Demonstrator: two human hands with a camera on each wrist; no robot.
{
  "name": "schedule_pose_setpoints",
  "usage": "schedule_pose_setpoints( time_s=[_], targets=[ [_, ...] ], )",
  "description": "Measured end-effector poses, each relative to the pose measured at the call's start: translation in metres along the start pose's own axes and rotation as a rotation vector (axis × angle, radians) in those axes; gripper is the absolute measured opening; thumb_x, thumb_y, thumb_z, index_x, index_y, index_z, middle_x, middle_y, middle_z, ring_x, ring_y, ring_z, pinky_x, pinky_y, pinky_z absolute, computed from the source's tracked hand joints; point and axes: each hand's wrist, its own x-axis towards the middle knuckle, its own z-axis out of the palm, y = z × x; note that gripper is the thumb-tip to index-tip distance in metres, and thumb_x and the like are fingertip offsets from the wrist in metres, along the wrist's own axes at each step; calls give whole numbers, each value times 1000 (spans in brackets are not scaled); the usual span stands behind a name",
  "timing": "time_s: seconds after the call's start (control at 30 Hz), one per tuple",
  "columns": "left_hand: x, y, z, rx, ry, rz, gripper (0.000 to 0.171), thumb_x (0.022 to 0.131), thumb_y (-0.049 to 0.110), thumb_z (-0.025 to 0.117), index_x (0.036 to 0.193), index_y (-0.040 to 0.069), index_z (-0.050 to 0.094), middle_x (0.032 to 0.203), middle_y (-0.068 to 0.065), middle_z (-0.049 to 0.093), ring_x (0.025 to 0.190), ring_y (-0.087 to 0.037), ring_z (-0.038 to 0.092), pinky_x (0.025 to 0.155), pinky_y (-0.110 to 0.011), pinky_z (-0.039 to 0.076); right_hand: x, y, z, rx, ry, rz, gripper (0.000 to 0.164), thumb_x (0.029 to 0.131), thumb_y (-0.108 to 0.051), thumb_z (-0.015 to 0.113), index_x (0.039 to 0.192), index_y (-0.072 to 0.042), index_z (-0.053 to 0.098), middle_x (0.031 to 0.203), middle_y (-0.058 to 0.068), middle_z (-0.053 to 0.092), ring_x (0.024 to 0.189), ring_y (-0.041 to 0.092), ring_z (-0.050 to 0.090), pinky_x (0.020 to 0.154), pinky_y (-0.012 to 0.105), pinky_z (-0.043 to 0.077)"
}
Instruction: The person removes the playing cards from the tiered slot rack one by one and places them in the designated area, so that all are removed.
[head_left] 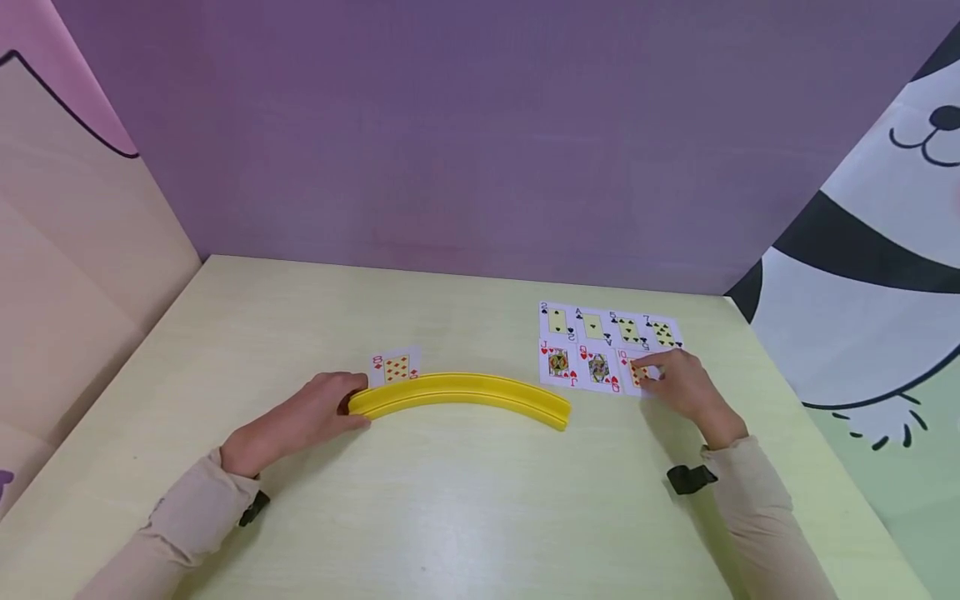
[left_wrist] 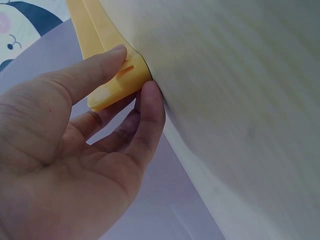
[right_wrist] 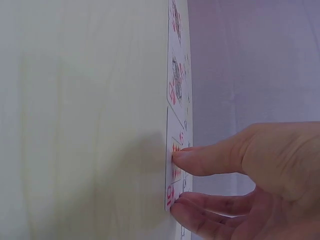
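My left hand (head_left: 315,408) grips the left end of a yellow curved playing card holder (head_left: 465,388). In the left wrist view, the thumb lies on the end of the card holder (left_wrist: 115,85) and the other fingers are bent behind and beneath it. Over at the right, my right hand (head_left: 682,387) touches a red ten playing card (head_left: 627,367) lying face up in the lower row. The right wrist view shows the thumb on the card's face and the fingertips at its edge, with a gap between them.
Left of the ten lie the jack (head_left: 558,363) and queen (head_left: 598,368) of hearts. Above them is a row of black cards, among them a two (head_left: 557,321). An eight of diamonds (head_left: 396,367) lies behind the holder. A purple wall (head_left: 465,150) stands behind the table (head_left: 450,517).
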Motion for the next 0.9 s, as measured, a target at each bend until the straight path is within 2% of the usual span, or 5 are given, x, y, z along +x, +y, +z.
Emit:
schedule_pose_setpoints(
  time_s=[0.63, 0.9],
  targets=[
    [-2, 1, 0, 21, 9, 7, 23, 86, 8, 78, 96, 6, 58, 79, 1, 54, 72, -14, 48, 60, -22, 40, -1, -2, -2, 4, -6, -17, 32, 86, 0, 72, 116, 7, 68, 119, 33, 62, 90, 38, 60, 72, 40, 45],
    [-2, 0, -1, 15, 4, 11, 22, 86, 8, 78, 95, 7, 58, 78, 1, 53, 71, -14, 48, 60, -22, 40, -4, -9, -10, 15, 19, 3, 35, 90, -6, 68, 121, 9, 64, 117, 33, 59, 89, 35, 57, 70, 38, 45]
  ],
)
